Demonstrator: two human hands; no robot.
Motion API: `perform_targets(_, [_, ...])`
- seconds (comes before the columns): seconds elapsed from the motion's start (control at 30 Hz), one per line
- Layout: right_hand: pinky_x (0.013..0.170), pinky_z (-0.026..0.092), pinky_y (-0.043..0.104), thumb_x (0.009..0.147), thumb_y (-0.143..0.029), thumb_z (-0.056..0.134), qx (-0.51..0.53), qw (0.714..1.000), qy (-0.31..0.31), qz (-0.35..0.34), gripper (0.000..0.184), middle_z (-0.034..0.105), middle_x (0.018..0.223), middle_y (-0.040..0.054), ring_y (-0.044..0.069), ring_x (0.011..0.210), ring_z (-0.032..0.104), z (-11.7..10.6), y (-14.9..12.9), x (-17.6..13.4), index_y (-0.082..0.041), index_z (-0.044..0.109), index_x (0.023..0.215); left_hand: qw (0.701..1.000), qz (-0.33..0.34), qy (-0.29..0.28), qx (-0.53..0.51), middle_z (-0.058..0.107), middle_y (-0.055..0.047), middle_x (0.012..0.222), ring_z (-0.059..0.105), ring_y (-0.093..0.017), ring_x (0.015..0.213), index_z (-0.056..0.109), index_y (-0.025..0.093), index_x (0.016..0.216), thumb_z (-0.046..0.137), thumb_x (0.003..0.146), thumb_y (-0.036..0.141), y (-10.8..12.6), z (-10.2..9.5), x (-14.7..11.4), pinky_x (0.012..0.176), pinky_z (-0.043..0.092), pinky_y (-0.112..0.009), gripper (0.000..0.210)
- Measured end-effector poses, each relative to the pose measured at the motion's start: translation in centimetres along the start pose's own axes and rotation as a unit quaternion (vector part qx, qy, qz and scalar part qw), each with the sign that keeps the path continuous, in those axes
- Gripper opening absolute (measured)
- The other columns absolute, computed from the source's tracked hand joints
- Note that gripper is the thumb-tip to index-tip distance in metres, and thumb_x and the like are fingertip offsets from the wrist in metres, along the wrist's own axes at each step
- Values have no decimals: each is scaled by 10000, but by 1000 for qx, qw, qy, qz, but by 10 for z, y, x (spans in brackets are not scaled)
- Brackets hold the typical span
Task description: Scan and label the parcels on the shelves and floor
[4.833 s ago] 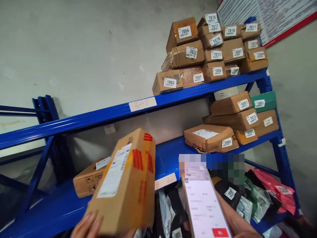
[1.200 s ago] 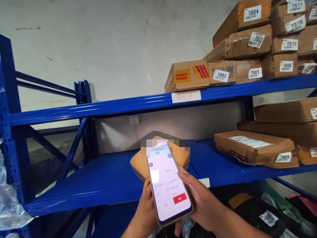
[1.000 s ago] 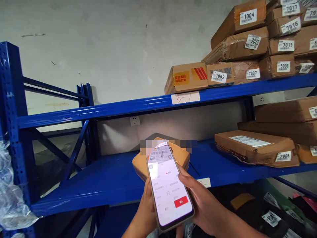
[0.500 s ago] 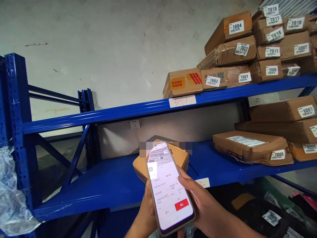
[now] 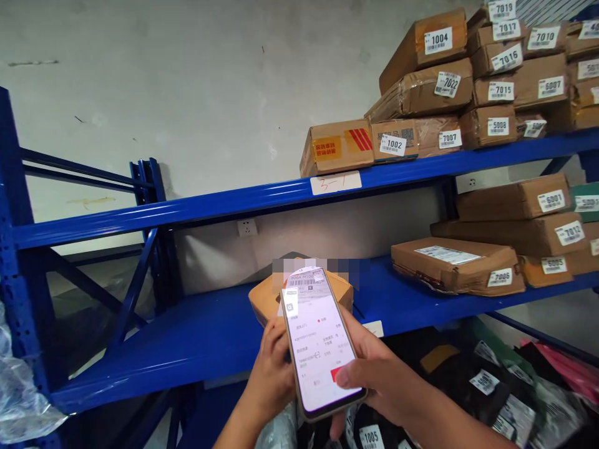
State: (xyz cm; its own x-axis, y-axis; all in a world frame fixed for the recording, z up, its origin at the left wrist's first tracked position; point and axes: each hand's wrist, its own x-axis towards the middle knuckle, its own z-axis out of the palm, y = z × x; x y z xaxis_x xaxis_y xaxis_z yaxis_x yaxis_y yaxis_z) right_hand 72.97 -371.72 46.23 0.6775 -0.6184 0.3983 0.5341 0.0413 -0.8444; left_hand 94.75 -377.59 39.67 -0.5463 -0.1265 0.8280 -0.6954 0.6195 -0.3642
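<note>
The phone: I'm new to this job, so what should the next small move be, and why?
Probably a light tap on the red button with the thumb of the right hand: its tip covers part of that button, and the phone shows a barcode above lines of text. Whether it is pressing, I can't tell.

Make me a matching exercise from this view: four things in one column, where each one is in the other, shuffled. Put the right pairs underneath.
Things
1. smartphone
2. box labelled 7006
3. box with red stripes
4. box labelled 1004

Places
A. on top of the box labelled 7022
B. held in the right hand
C. just left of the box labelled 1002
D. on the blue shelf below the 3-1 label

Right pairs
1-B
2-D
3-C
4-A
</note>
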Motion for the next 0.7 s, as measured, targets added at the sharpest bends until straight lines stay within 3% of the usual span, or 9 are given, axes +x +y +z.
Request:
perform_targets(0.07, [476, 540, 241, 642, -68, 630, -9, 1000, 13, -8, 1012, 645, 1179, 122, 221, 785, 695, -4, -2, -6, -333, 129, 1480, 1000, 8, -6, -9, 467, -111, 1250, 443, -318, 1222, 579, 259, 1104, 681, 769, 209, -2, -6, 0, 1038, 384, -683, 354])
perform_targets(0.2, [489, 536, 234, 664, -55, 622, -13, 999, 32, -18, 1022, 637, 1192, 127, 233, 836, 698, -13, -6, -17, -345, 80, 1481, 998, -53, -25, -22, 376, -148, 1329, 367, -338, 1321, 529, 196, 1023, 644, 752, 113, 11, -10, 4, 1077, 317, -695, 306])
perform_targets(0.4, [503, 537, 235, 675, -65, 645, -14, 998, 43, -44, 1076, 628, 1220, 138, 248, 884, 696, -25, -11, -34, -363, -2, 1481, 985, -127, -12, 116, 339, -265, 1392, 325, -418, 1341, 460, 137, 974, 650, 740, 126, 38, -1, 21, 1039, 377, -663, 302])
perform_targets(0.5, [517, 567, 274, 683, -67, 632, -27, 996, 60, -52, 1036, 638, 1213, 134, 254, 880, 699, -30, -12, -41, -349, 34, 1480, 985, -131, -12, 112, 355, -268, 1368, 350, -423, 1310, 446, 146, 942, 699, 710, 168, 38, 3, 28, 983, 460, -585, 344])
perform_targets(0.7, [459, 553, 267, 772, -140, 568, -21, 992, 112, -60, 885, 676, 1139, 122, 282, 884, 709, -36, -14, -43, -340, 69, 1475, 986, -131, 14, 104, 365, -213, 1361, 376, -396, 1293, 461, 176, 956, 746, 718, 219, 40, 8, 22, 995, 439, -575, 373])
